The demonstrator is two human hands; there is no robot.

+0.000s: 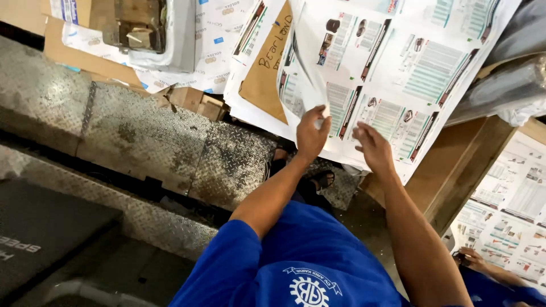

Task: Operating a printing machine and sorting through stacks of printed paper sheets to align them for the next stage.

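My left hand pinches the lower corner of a large printed paper sheet and lifts it so it curls up off the stack of printed sheets below. My right hand hovers just to the right, fingers spread and empty, over the stack's near edge. Both arms come out of blue short sleeves.
A brown cardboard sheet lies under the papers at left. The stack rests on a wooden pallet. Steel tread-plate flooring runs to the left. Another person's hand rests by more printed sheets at lower right.
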